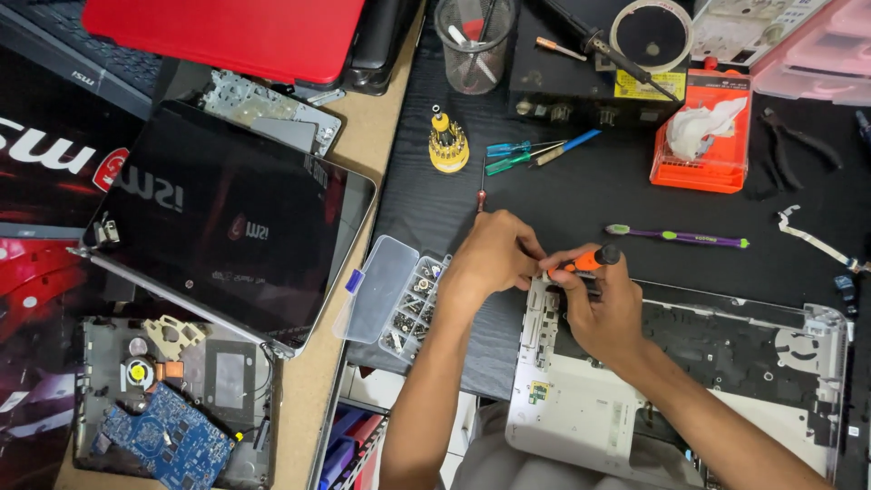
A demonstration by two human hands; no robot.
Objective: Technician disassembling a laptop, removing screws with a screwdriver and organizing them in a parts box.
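While right fingers [581,272] grip an orange screwdriver [585,262], left fingers [522,249] pinch its tip (seemingly); compartment box [413,299] holds screws.

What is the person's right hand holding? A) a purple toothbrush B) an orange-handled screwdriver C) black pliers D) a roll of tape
B: the right hand grips the orange-handled screwdriver over the corner of the opened white laptop shell, with the left hand close beside its tip; the purple toothbrush lies untouched on the black table.
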